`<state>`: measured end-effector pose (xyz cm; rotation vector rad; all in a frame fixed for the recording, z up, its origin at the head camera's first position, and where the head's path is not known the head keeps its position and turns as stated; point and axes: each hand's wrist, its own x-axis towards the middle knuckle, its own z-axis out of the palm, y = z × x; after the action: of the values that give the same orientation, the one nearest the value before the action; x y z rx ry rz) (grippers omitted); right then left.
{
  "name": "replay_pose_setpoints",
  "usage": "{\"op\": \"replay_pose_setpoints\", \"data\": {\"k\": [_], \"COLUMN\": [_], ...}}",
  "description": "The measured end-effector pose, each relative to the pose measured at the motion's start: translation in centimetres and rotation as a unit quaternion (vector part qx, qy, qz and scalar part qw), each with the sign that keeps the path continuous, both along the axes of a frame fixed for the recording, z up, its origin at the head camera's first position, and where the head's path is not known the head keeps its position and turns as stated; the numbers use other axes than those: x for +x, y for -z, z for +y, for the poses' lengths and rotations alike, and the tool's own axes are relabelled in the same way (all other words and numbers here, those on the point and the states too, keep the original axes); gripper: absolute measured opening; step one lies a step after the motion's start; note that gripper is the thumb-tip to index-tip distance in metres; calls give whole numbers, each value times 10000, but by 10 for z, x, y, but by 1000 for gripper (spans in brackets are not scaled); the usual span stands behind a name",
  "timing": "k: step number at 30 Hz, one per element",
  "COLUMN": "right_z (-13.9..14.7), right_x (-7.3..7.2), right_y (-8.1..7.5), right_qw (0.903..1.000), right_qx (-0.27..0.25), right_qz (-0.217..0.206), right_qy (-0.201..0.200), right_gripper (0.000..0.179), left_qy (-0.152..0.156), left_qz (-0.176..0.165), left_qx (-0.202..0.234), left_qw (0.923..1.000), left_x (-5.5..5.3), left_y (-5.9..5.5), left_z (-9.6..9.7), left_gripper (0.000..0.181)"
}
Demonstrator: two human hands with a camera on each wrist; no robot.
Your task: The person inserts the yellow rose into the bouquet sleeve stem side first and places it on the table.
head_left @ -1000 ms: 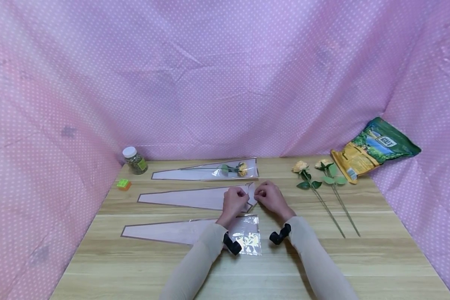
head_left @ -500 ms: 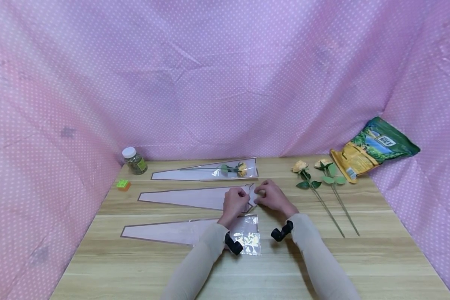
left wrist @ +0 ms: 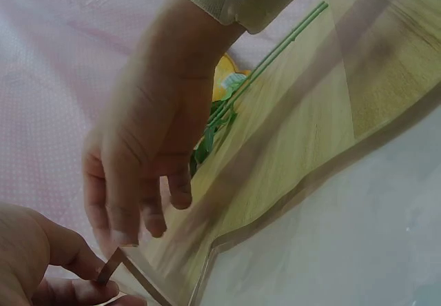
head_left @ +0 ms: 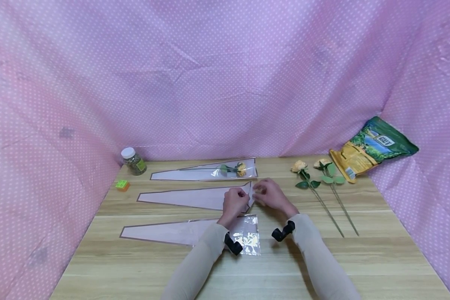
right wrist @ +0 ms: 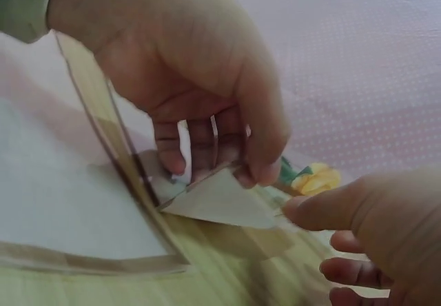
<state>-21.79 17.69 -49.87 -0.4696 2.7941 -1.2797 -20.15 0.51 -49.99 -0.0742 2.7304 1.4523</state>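
Observation:
A single-rose flower sleeve [head_left: 187,198], pale with a brown border, lies in the middle of three on the table. My left hand [head_left: 235,204] pinches the border near its wide right end. My right hand [head_left: 271,196] hovers at that end, thumb and fingers parted, with the fingertips right by the edge. In the right wrist view the folded corner [right wrist: 220,204] of the sleeve stands up between the hands. A second sleeve [head_left: 161,231] lies nearer, partly hidden under my left forearm. The far sleeve [head_left: 172,174] contains a yellow rose [head_left: 241,169].
Two pale roses [head_left: 299,166] with long stems lie at the right. Behind them a green and yellow snack bag [head_left: 375,146] leans on the pink dotted cloth [head_left: 225,83]. A white-lidded jar [head_left: 134,161] and a small green-orange block [head_left: 122,185] are at the left.
My right thumb and fingers have parted from a pinch at the sleeve's end, and the hand has shifted slightly away from me. The left hand keeps its pinch. The sleeve's end stands more upright.

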Motion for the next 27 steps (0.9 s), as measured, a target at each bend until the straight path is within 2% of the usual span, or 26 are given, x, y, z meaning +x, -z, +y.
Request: {"op": "replay_pose_setpoints", "data": {"k": [5, 15, 20, 27], "right_z": [9, 45, 68, 104], "right_x": [3, 5, 6, 9], "right_y": [-10, -29, -36, -44], "right_qw": [9993, 9948, 9908, 9854], "right_qx": [-203, -10, 114, 422], "right_qz": [199, 449, 682, 740], "right_qy": [232, 913, 1165, 1473], "right_gripper": [26, 28, 29, 29], "left_qy": [-42, 0, -12, 7], "left_qz": [79, 90, 107, 75], "left_qx": [19, 185, 149, 207], "left_qw": [10000, 9998, 9998, 9998], "left_x": [0, 2, 2, 3], "left_y": [1, 1, 1, 0], "left_z": [0, -2, -2, -3], "left_gripper": [10, 10, 10, 10]}}
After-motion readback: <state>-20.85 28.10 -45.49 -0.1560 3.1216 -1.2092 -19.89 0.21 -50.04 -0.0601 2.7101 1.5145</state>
